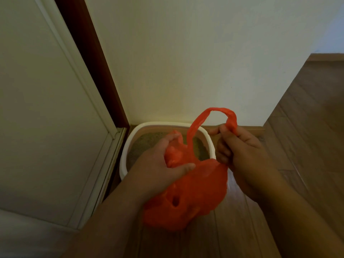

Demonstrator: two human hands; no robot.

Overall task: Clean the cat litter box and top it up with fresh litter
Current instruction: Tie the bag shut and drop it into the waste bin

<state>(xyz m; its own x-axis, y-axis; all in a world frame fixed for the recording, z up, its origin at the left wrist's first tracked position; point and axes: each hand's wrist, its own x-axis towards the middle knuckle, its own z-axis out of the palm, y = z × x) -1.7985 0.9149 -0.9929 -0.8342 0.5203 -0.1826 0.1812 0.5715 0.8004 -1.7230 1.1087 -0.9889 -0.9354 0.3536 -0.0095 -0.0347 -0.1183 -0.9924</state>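
Wall (186, 53): pale and plain, it fills the upper middle of your view and meets the floor right behind the litter box.
Door (46, 108): a white panelled door stands to your left, with a dark brown frame (89, 62) between it and the wall.
Floor (307, 127): brown wood planks run along your right side and under your arms.
Litter box (126, 146): a white-rimmed tub sits on the floor in the corner where the door frame and wall meet, directly beyond your hands. Its near edge is hidden behind your left hand and the bag.
Litter (147, 142): grey-tan grains cover the inside of the box; you see them just beyond your left hand's knuckles and through the loop of the bag handle.
Bag (186, 192): an orange plastic bag hangs between your two hands, in front of the box and above the floor. Its crumpled body sags low towards you, and lumps show through the film, though you cannot tell what they are.
Bag handle (214, 110): one loop arches up from the bag's mouth over the box's right rim to your right hand.
Left hand (158, 168): your fingers curl round the bunched plastic at the bag's mouth, thumb pressed across the front, over the near part of the box.
Right hand (240, 146): you pinch the end of the handle loop between thumb and fingers, just right of the box's rim.
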